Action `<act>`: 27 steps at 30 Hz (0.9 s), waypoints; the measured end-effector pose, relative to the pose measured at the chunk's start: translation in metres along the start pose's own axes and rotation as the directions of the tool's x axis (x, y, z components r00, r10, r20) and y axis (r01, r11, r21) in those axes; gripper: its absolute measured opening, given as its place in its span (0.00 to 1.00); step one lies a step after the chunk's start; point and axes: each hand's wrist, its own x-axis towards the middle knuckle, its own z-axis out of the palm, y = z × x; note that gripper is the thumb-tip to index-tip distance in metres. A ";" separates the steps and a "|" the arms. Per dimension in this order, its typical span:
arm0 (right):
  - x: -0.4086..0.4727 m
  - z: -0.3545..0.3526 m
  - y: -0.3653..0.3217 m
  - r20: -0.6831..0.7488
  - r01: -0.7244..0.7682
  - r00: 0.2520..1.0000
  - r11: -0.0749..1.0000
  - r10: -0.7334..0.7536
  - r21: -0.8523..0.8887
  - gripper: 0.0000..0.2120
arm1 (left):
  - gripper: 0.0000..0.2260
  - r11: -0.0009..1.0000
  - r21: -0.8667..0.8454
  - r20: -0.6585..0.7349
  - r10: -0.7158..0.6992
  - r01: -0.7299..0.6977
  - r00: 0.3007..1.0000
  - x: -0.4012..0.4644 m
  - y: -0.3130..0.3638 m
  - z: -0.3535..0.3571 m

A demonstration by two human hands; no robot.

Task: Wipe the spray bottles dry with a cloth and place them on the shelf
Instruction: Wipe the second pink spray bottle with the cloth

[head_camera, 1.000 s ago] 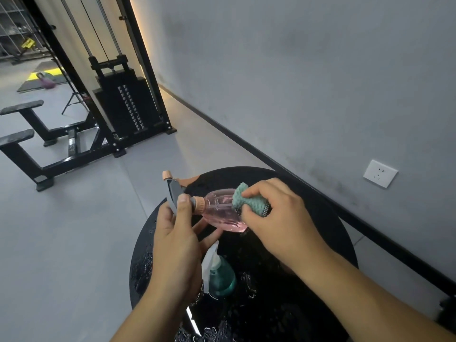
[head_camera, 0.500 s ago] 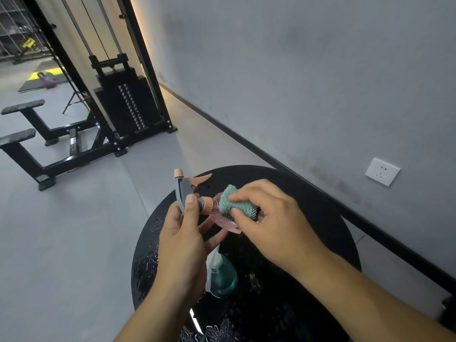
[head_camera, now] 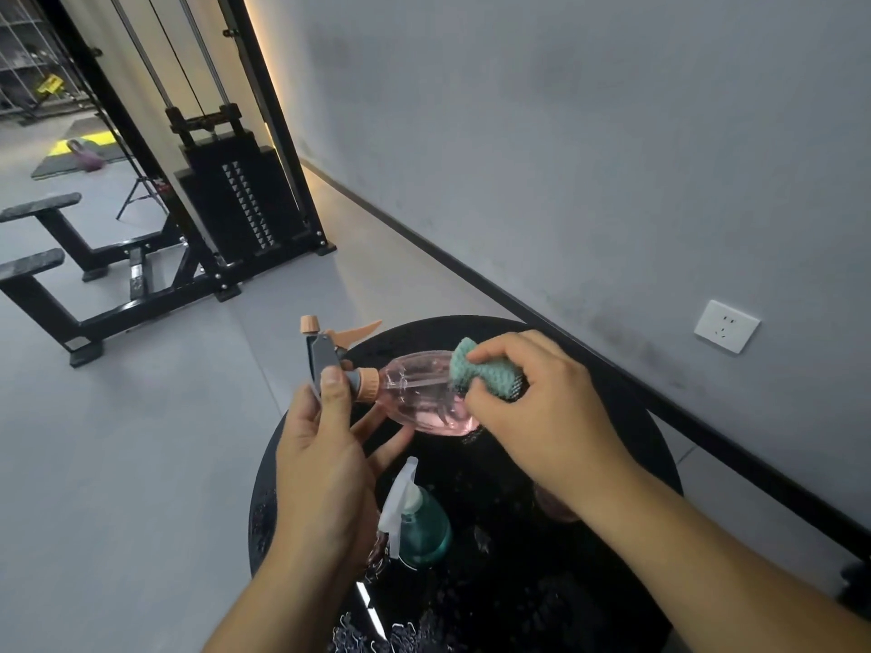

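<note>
A clear pink spray bottle with a grey and orange trigger head lies sideways in the air above a round black table. My left hand grips its trigger head and neck. My right hand pinches a folded teal cloth and presses it on the far end of the pink bottle's body. A teal spray bottle with a white trigger head stands on the table below my hands. No shelf is in view.
The table top is wet and glossy, with something pinkish half hidden under my right forearm. A grey wall with a white socket runs along the right. A black cable weight machine and benches stand on the grey floor at the left.
My right hand has slid the cloth along the pink bottle from near its neck back toward its far end. The left hand keeps its hold on the trigger head.
</note>
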 end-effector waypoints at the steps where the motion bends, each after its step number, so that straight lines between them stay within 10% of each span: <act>1: 0.002 -0.002 0.003 -0.028 -0.040 0.999 0.999 0.039 -0.006 0.09 | 0.14 1.000 -0.012 -0.010 -0.002 0.002 1.000 0.001 0.001 0.000; 27: 0.001 -0.010 -0.002 0.059 -0.012 0.998 0.998 0.015 -0.062 0.10 | 0.15 0.999 0.051 0.088 0.014 -0.018 0.996 0.002 -0.003 -0.006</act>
